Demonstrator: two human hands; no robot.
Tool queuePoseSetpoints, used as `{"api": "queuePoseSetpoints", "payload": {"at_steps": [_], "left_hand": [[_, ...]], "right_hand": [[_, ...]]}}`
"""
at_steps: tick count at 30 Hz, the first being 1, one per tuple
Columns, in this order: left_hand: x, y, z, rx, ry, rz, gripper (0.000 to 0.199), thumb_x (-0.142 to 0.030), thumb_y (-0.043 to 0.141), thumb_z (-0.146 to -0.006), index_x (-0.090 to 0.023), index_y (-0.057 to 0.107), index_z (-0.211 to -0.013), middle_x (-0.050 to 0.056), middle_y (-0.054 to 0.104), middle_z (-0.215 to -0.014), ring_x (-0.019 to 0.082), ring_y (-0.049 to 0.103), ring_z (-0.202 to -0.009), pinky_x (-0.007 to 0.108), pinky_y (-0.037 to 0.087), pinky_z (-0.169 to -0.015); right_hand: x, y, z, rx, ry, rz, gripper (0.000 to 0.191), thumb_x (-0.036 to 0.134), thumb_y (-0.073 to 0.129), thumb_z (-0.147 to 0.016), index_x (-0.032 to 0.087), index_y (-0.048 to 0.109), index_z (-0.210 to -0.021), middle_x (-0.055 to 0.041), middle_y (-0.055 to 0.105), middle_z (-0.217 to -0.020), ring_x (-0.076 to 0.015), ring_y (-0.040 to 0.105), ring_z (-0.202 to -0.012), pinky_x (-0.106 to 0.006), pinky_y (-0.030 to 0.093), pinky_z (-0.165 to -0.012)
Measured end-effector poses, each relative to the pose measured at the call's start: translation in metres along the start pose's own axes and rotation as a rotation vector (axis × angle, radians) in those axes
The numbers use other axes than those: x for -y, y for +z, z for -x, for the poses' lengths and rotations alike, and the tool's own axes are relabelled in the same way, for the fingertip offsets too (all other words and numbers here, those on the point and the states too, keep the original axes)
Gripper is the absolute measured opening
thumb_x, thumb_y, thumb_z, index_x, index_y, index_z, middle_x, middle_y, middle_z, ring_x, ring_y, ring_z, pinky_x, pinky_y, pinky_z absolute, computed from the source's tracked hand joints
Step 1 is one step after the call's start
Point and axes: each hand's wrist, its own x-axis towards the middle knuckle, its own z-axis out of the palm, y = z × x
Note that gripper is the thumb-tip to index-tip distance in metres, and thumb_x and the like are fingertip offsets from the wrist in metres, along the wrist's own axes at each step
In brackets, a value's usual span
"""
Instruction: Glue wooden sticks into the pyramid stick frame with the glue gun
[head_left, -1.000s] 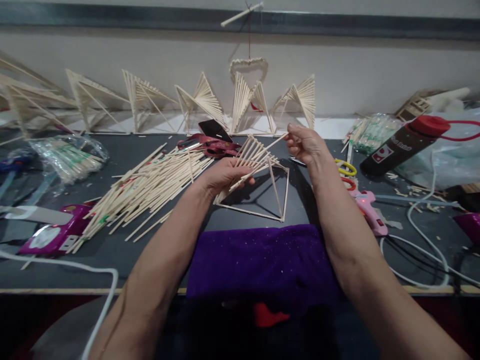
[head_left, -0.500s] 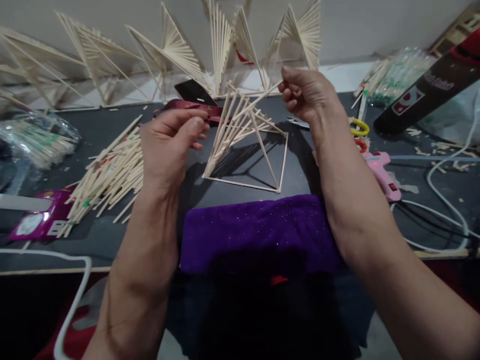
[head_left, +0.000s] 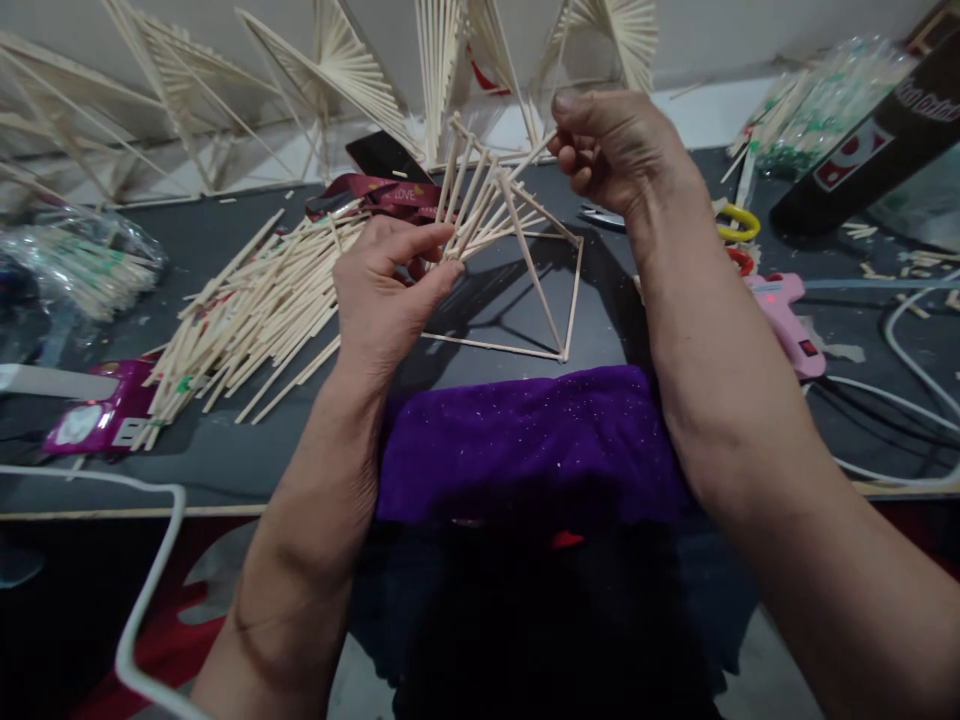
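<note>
A small framework of thin wooden sticks [head_left: 571, 300] stands on the dark table, its upper sticks fanned out at a slant. My right hand [head_left: 611, 140] is closed in a pinch on the end of one wooden stick [head_left: 536, 152], whose other end reaches the top of the framework. My left hand [head_left: 394, 290] is at the framework's left side, thumb and forefinger closed around its slanted sticks; the exact contact is partly hidden by the fingers. Left of that hand lies a loose pile of wooden sticks [head_left: 259, 310].
Finished stick frames [head_left: 352, 105] line the wall. A purple cloth [head_left: 525, 430] lies in front. At right are a pink glue gun [head_left: 784, 315], yellow-handled scissors [head_left: 739, 222], a dark bottle [head_left: 862, 160] and a white cable [head_left: 900, 400]. Bagged sticks [head_left: 82, 265] lie left, near a phone [head_left: 386, 155].
My left hand has moved right, from beside the framework to its slanted sticks. My right hand keeps its pinch on the stick. The view has shifted slightly.
</note>
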Motion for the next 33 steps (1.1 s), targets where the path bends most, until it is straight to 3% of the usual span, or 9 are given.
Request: {"api": "queuePoseSetpoints", "payload": {"at_steps": [4,15,23,28,33], "left_hand": [[0.001,0.004,0.001,-0.026,-0.009,0.025,0.025,-0.025,0.084,-0.071,-0.027,0.075,-0.094,0.0,0.061,-0.082,0.017,0.06,-0.089,0.027,0.048,-0.071],[-0.004,0.004,0.004,-0.009,-0.053,0.054,0.011,-0.025,0.08,-0.076,-0.028,0.073,-0.085,0.001,0.064,-0.088,0.018,0.059,-0.092,0.028,0.046,-0.066],[0.0,0.003,0.005,-0.054,0.121,-0.085,0.012,-0.027,0.078,-0.08,-0.029,0.075,-0.091,0.0,0.062,-0.082,0.014,0.053,-0.076,0.03,0.044,-0.067],[0.003,0.005,0.004,-0.035,0.092,-0.07,0.008,-0.03,0.076,-0.081,-0.03,0.074,-0.089,0.001,0.062,-0.084,0.016,0.056,-0.08,0.031,0.045,-0.068],[0.008,0.006,0.002,-0.092,0.225,-0.188,0.013,-0.025,0.077,-0.078,-0.028,0.072,-0.089,-0.001,0.061,-0.078,0.014,0.054,-0.071,0.031,0.045,-0.063]], "right_hand": [[-0.001,0.002,0.001,0.025,0.006,0.025,0.023,0.019,0.062,-0.094,0.014,0.055,-0.073,0.0035,0.061,-0.058,-0.0015,0.052,-0.049,-0.012,0.027,-0.039],[-0.005,-0.005,-0.001,0.07,0.044,0.068,0.02,0.018,0.056,-0.095,0.016,0.056,-0.075,0.0059,0.063,-0.054,-0.0003,0.052,-0.045,-0.012,0.026,-0.039],[-0.013,-0.013,-0.01,0.096,0.109,0.131,0.024,0.025,0.057,-0.092,0.017,0.056,-0.07,0.0075,0.06,-0.051,0.0014,0.046,-0.041,-0.013,0.021,-0.039],[-0.014,-0.015,-0.007,0.111,0.149,0.137,0.025,0.022,0.055,-0.095,0.016,0.053,-0.071,0.0047,0.059,-0.052,-0.0014,0.046,-0.04,-0.012,0.022,-0.036],[-0.012,-0.015,-0.002,0.127,0.186,0.135,0.025,0.021,0.057,-0.093,0.015,0.053,-0.069,0.0021,0.059,-0.054,-0.0025,0.045,-0.041,-0.013,0.022,-0.035]]}}
